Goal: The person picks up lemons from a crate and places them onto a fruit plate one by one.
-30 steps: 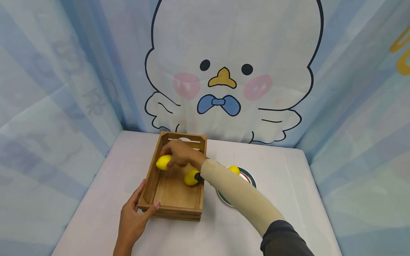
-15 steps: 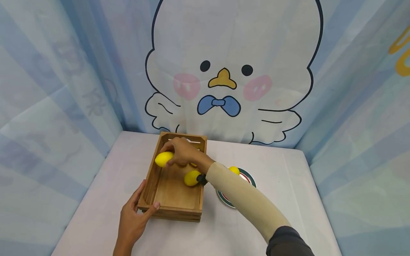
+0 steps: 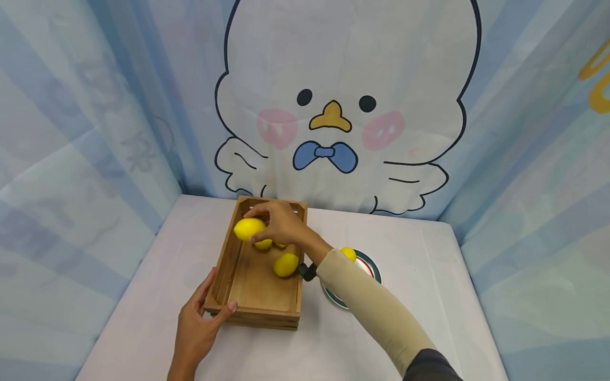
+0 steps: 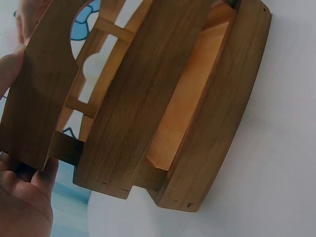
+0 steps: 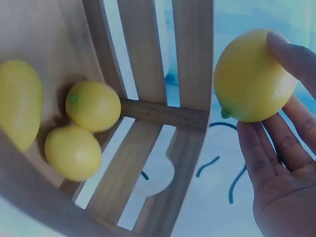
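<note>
My right hand pinches a yellow lemon between thumb and fingers, above the far end of a slatted wooden crate. In the right wrist view the held lemon shows a green tip. Three other lemons lie inside the crate: one and another side by side near the slatted end, and a third by the right wall. My left hand grips the crate's near left corner, thumb over the front board. The left wrist view shows the slatted outside of the crate.
Right of the crate, a round white plate with a green and red rim bears a lemon. My right forearm crosses over part of it. Printed curtains enclose the white table at the back and sides.
My right hand has lifted with the lemon and shifted slightly toward the crate's far end. The lemons beneath have come into view. My left hand and the crate stay put.
</note>
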The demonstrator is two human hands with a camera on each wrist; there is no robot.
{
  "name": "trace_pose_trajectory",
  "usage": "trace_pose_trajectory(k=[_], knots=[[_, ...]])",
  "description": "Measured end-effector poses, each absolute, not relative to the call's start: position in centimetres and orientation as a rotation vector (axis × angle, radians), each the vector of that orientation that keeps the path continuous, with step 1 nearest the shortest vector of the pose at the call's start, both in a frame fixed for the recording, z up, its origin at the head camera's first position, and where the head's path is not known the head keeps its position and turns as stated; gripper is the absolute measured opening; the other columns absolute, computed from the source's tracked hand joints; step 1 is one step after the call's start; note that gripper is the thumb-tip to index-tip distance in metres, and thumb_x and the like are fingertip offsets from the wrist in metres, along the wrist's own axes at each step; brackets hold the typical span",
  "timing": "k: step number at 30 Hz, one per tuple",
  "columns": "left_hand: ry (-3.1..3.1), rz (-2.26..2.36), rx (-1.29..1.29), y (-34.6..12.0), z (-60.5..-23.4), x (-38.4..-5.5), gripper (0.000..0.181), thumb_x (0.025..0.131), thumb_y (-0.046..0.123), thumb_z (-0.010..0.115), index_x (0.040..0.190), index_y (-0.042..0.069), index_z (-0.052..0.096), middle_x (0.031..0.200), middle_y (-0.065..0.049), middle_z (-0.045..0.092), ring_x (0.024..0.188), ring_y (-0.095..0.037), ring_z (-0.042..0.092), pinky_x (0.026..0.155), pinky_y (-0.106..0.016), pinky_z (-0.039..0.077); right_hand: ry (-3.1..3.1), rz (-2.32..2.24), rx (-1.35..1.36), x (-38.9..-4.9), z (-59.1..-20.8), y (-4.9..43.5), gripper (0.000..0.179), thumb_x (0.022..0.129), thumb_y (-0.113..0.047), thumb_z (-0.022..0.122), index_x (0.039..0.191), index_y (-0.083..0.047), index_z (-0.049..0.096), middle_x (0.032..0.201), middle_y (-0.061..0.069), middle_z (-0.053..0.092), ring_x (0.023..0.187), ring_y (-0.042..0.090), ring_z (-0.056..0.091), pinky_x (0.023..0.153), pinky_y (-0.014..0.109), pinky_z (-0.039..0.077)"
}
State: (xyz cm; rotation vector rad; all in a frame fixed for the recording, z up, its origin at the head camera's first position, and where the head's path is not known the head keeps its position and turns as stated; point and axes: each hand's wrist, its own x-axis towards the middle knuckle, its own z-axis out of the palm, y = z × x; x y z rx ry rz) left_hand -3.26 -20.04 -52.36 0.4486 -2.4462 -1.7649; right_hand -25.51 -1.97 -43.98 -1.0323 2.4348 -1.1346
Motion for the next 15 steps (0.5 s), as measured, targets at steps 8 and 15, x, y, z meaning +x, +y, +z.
trace_pose_trajectory(k=[8,15], knots=[[-2.423,-1.769,0.424,-20.1,-52.6,-3.2,0.087,0.092,0.033,0.086,0.165,0.031,0.038,0.172,0.0,0.035,0.16,-0.028,0.035,0.108,0.006,0.028,2.411,-1.263,-0.962,-25.1,-43.8,-0.8,0.048,0.084,-0.019,0.093,0.129,-0.015,0.077,0.137,0.002,0.072,0.124,0.021,0.068,0.111,0.041,0.058],[-2.411,-1.767,0.402,-20.0,-52.8,-3.3,0.087,0.092,0.032,0.086,0.165,0.029,0.038,0.172,-0.001,0.036,0.16,-0.028,0.035,0.109,0.006,0.029,2.409,-1.35,-0.932,-24.5,-43.5,0.4,0.053,0.083,-0.021,0.094,0.132,-0.013,0.075,0.134,0.002,0.073,0.122,0.019,0.07,0.11,0.039,0.059]])
